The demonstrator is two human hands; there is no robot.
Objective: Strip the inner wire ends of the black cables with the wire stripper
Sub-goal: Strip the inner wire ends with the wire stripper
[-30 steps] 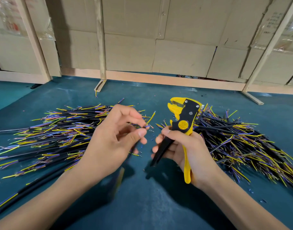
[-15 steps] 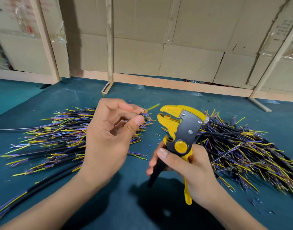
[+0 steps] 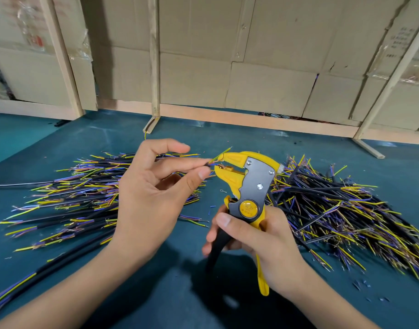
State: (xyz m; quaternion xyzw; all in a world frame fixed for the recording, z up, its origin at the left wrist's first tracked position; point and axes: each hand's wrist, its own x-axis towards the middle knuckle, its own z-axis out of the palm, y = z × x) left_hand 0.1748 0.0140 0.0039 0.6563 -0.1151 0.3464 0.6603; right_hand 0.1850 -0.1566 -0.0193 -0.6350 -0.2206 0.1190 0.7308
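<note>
My left hand (image 3: 153,195) pinches the end of a black cable (image 3: 209,163) between thumb and fingers. The cable's yellow and blue inner wires stick out to the right, and their tips lie in the open jaws of the yellow and grey wire stripper (image 3: 245,184). My right hand (image 3: 258,241) grips the stripper's black and yellow handles, with the tool held upright above the green table (image 3: 156,293). A pile of black cables (image 3: 68,198) with yellow, blue and purple ends lies on the left. A second pile (image 3: 341,214) lies on the right.
Small cut bits of insulation (image 3: 360,284) are scattered on the table at the right. A wooden frame (image 3: 251,124) with cardboard panels stands along the far edge, and one wooden foot (image 3: 370,149) juts onto the table at the right.
My left hand moved the cable end rightward into the stripper's jaws. My right hand raised and turned the stripper toward the wire tips.
</note>
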